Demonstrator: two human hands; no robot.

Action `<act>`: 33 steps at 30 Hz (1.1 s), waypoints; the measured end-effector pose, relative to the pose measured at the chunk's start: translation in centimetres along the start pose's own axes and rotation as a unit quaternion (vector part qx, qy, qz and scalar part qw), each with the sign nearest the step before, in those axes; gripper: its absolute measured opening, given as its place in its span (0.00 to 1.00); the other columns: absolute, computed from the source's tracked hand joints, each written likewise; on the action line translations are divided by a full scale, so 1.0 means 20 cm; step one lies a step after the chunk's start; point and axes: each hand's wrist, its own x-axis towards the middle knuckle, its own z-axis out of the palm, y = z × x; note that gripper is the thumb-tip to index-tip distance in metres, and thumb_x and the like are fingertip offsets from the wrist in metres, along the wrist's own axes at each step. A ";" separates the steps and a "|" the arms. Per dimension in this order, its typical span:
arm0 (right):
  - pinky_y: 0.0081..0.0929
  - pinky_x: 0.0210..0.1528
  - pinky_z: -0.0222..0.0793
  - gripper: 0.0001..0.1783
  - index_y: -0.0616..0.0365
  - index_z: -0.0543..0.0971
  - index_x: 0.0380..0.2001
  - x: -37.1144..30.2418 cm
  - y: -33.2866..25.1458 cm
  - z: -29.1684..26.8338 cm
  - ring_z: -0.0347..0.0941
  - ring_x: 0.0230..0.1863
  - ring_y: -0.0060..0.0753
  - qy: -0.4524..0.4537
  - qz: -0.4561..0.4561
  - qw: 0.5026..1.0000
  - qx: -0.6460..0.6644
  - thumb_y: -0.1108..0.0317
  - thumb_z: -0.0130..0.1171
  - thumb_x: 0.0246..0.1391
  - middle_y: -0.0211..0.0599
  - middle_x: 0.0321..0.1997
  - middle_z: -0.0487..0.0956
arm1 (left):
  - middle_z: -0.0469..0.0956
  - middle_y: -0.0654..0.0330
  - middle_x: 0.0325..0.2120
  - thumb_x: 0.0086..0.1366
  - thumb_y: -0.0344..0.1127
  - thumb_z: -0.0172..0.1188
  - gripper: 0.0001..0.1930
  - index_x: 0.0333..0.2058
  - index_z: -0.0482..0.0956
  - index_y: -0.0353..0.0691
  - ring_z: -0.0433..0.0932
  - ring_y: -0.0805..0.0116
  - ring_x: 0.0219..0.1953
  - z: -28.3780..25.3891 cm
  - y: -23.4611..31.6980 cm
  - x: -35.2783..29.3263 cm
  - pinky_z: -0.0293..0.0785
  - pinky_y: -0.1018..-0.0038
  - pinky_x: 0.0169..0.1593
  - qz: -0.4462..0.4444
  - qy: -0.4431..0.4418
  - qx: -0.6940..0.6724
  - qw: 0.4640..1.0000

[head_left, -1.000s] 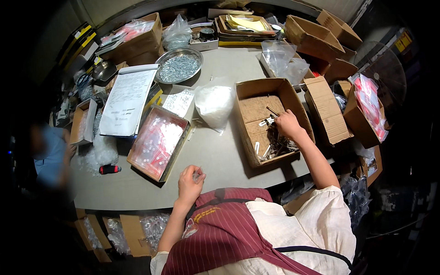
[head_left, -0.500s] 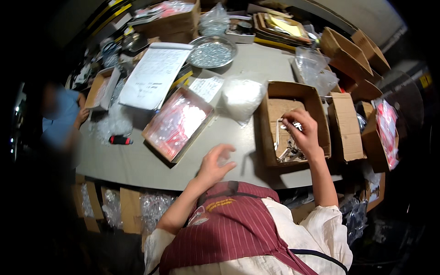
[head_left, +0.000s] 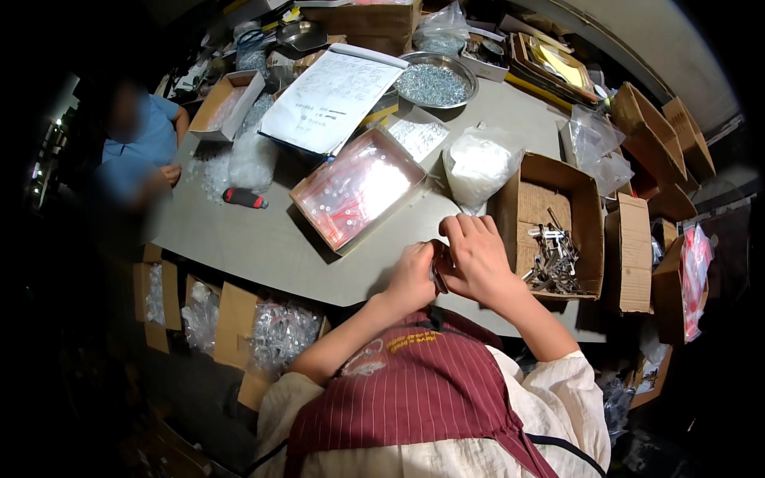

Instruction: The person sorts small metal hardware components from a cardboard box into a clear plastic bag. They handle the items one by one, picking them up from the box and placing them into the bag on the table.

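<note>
My left hand (head_left: pixel 411 277) and my right hand (head_left: pixel 480 256) meet over the table's front edge, close to my apron. Both are closed, their fingertips together at a small dark thing mostly hidden between them; its kind I cannot make out. To the right of my right hand stands an open cardboard box (head_left: pixel 588 231), with a loose heap of metal pieces (head_left: pixel 558 259) on its bottom. Beyond my left hand lies a shallow carton (head_left: pixel 386 217) filled with clear, red-marked plastic bags (head_left: pixel 351 195).
A white plastic bag (head_left: pixel 478 167) leans beside the box. Behind are a clipboard with paper (head_left: pixel 331 99), a metal bowl of small shiny parts (head_left: pixel 434 85) and a red-black tool handle (head_left: pixel 245 198). More cartons (head_left: pixel 635 255) line the right side. A person in blue (head_left: pixel 135 143) is at the left.
My right hand has left the cardboard box, where it held a bent metal rod, and moved left. My left hand has closed and met it. The view has shifted and tilted.
</note>
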 end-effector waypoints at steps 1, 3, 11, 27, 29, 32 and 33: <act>0.42 0.49 0.65 0.17 0.59 0.73 0.34 0.02 0.01 0.01 0.74 0.40 0.50 0.001 -0.005 1.000 -0.004 0.67 0.66 0.39 0.45 0.35 0.75 | 0.80 0.44 0.37 0.54 0.20 0.61 0.13 0.40 0.75 0.31 0.78 0.44 0.42 0.01 -0.01 0.00 0.74 0.55 0.45 0.000 -0.009 0.000 1.000; 0.43 0.58 0.62 0.21 0.58 0.74 0.41 0.03 0.03 0.01 0.72 0.49 0.51 -0.035 0.004 0.998 0.055 0.69 0.66 0.40 0.44 0.42 0.75 | 0.81 0.48 0.38 0.55 0.21 0.61 0.14 0.41 0.76 0.32 0.80 0.50 0.42 0.02 -0.02 -0.01 0.75 0.58 0.45 0.000 -0.028 -0.001 1.000; 0.49 0.72 0.54 0.12 0.60 0.82 0.37 0.08 0.06 -0.13 0.66 0.66 0.51 -0.104 -0.137 0.968 0.185 0.68 0.68 0.48 0.41 0.59 0.76 | 0.81 0.61 0.41 0.61 0.23 0.63 0.15 0.48 0.79 0.31 0.78 0.75 0.46 -0.21 -0.01 0.04 0.76 0.75 0.51 -0.193 -0.168 -0.376 0.891; 0.29 0.42 0.77 0.11 0.64 0.78 0.39 0.18 -0.03 -0.04 0.81 0.35 0.32 -0.005 0.096 0.915 0.391 0.71 0.68 0.56 0.40 0.33 0.82 | 0.87 0.54 0.32 0.70 0.29 0.61 0.06 0.42 0.80 0.33 0.87 0.67 0.33 -0.40 0.03 0.08 0.82 0.72 0.38 -0.076 0.148 -0.186 0.968; 0.28 0.43 0.77 0.12 0.64 0.78 0.41 0.20 -0.05 -0.02 0.81 0.38 0.30 -0.002 0.079 0.924 0.373 0.70 0.68 0.58 0.39 0.35 0.82 | 0.86 0.55 0.30 0.70 0.28 0.61 0.05 0.41 0.80 0.33 0.86 0.68 0.32 -0.41 0.03 0.07 0.81 0.72 0.36 -0.058 0.161 -0.090 0.981; 0.28 0.44 0.75 0.13 0.65 0.78 0.42 0.23 -0.08 0.00 0.79 0.40 0.29 -0.013 0.025 0.947 0.319 0.67 0.68 0.61 0.38 0.37 0.82 | 0.85 0.57 0.29 0.70 0.26 0.60 0.04 0.39 0.80 0.31 0.86 0.72 0.32 -0.43 0.08 0.04 0.80 0.75 0.37 -0.043 0.165 0.013 0.985; 0.29 0.39 0.73 0.12 0.64 0.79 0.41 0.24 -0.07 0.03 0.78 0.37 0.32 -0.013 -0.015 0.951 0.310 0.67 0.67 0.61 0.39 0.36 0.81 | 0.85 0.57 0.29 0.69 0.26 0.61 0.04 0.38 0.81 0.31 0.86 0.72 0.32 -0.43 0.09 0.03 0.80 0.75 0.36 -0.039 0.164 0.026 0.985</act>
